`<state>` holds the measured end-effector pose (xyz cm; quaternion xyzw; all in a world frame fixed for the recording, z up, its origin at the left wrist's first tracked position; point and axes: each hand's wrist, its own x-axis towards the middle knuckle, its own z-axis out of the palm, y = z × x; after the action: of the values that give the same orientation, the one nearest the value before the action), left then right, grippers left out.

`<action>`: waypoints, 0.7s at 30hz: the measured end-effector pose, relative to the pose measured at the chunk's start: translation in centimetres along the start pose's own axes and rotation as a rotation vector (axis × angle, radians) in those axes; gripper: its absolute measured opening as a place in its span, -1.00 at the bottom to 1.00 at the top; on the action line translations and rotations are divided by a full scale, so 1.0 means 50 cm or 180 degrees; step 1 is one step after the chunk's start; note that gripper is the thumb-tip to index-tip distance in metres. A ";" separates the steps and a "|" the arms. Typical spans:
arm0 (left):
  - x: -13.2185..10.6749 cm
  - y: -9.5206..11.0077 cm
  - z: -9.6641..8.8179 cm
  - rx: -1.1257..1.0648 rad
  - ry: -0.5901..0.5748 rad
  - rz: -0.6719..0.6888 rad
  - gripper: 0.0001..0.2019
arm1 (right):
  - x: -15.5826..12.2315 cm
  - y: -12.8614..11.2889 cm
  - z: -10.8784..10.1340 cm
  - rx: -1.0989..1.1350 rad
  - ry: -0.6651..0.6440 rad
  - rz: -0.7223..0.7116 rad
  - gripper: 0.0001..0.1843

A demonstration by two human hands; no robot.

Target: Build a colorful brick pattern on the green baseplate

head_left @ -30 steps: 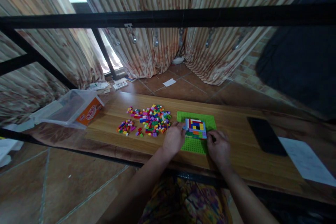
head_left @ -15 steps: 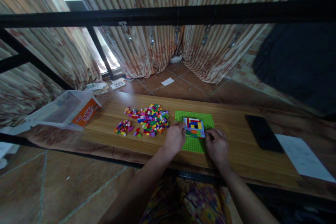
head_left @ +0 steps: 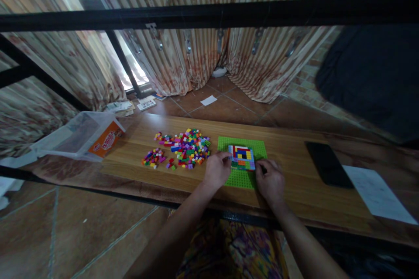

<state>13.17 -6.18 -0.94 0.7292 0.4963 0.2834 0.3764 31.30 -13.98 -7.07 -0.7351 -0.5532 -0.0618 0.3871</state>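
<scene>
A green studded baseplate (head_left: 242, 178) lies on the wooden board, carrying a small block of coloured bricks (head_left: 242, 157) in red, blue, yellow, orange and white. My left hand (head_left: 216, 169) rests at the block's left edge, fingers curled against it. My right hand (head_left: 270, 182) sits at the block's lower right corner, fingers bent and pressed onto the plate. Whether either hand pinches a brick is hidden. A pile of loose coloured bricks (head_left: 190, 148) lies to the left, with a smaller heap (head_left: 152, 158) beyond it.
A clear plastic tub with an orange label (head_left: 87, 134) lies on its side at the board's left end. A black phone (head_left: 325, 162) and a white sheet (head_left: 376, 196) lie to the right. A black metal bar (head_left: 209, 13) crosses overhead.
Both hands have stayed at the brick block with only small finger shifts. The view has drifted slightly.
</scene>
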 end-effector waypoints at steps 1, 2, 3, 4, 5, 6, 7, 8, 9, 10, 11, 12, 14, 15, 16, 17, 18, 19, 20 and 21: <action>0.000 0.000 0.001 -0.0038 0.0013 -0.0037 -0.77 | 0.000 -0.001 -0.001 0.0010 -0.0011 0.0005 -0.75; 0.000 0.001 0.003 -0.0060 0.0024 -0.0066 -0.78 | 0.000 -0.001 -0.001 0.0020 -0.0015 0.0010 -0.75; 0.001 0.002 0.005 -0.0056 0.0036 -0.0092 -0.79 | 0.001 -0.002 -0.001 0.0029 -0.0014 0.0010 -0.75; 0.002 0.005 0.007 -0.0026 0.0051 -0.0121 -0.80 | 0.001 -0.002 -0.002 0.0036 -0.0009 0.0013 -0.75; 0.003 0.008 0.008 0.0023 0.0066 -0.0156 -0.82 | 0.001 -0.002 -0.002 0.0043 0.0004 0.0017 -0.75; 0.004 0.012 0.010 0.0083 0.0088 -0.0199 -0.83 | 0.001 -0.002 -0.002 0.0054 0.0014 0.0019 -0.75; 0.005 0.016 0.012 0.0148 0.0116 -0.0246 -0.84 | 0.001 -0.002 -0.001 0.0061 0.0020 0.0019 -0.75; 0.006 0.020 0.013 0.0211 0.0149 -0.0290 -0.84 | 0.001 -0.002 -0.001 0.0063 0.0019 0.0018 -0.75; 0.006 0.024 0.014 0.0274 0.0184 -0.0324 -0.84 | 0.001 -0.002 -0.001 0.0061 0.0016 0.0018 -0.74; 0.005 0.027 0.015 0.0336 0.0210 -0.0333 -0.83 | 0.001 -0.002 -0.001 0.0058 0.0014 0.0020 -0.74; 0.004 0.029 0.015 0.0395 0.0225 -0.0325 -0.82 | 0.001 -0.001 -0.001 0.0058 0.0013 0.0023 -0.75; 0.003 0.030 0.015 0.0450 0.0225 -0.0300 -0.82 | 0.001 -0.001 -0.001 0.0056 0.0004 0.0025 -0.75; -0.002 0.031 0.015 0.0539 0.0218 -0.0188 -0.82 | 0.001 0.000 0.000 0.0040 -0.0004 0.0032 -0.75; -0.005 0.030 0.015 0.0575 0.0214 -0.0116 -0.82 | 0.001 0.000 0.000 0.0030 -0.0005 0.0030 -0.75; -0.008 0.029 0.015 0.0604 0.0209 -0.0048 -0.82 | 0.000 0.000 0.000 0.0022 -0.0009 0.0024 -0.75; -0.010 0.027 0.016 0.0627 0.0206 0.0017 -0.83 | 0.000 -0.001 0.000 0.0014 -0.0009 0.0024 -0.75; -0.012 0.026 0.017 0.0644 0.0204 0.0081 -0.83 | 0.000 -0.001 0.000 0.0009 -0.0005 0.0029 -0.75; -0.013 0.024 0.018 0.0653 0.0199 0.0138 -0.84 | 0.000 -0.001 0.000 0.0015 0.0000 0.0032 -0.74; -0.013 0.023 0.018 0.0660 0.0195 0.0188 -0.85 | 0.000 -0.001 0.000 0.0030 0.0002 0.0028 -0.74; -0.013 0.021 0.019 0.0668 0.0198 0.0231 -0.86 | 0.000 -0.001 0.000 0.0043 0.0007 0.0024 -0.75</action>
<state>14.24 -7.28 -0.60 0.7729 0.5080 0.2658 0.2719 31.26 -13.95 -7.06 -0.7344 -0.5505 -0.0574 0.3928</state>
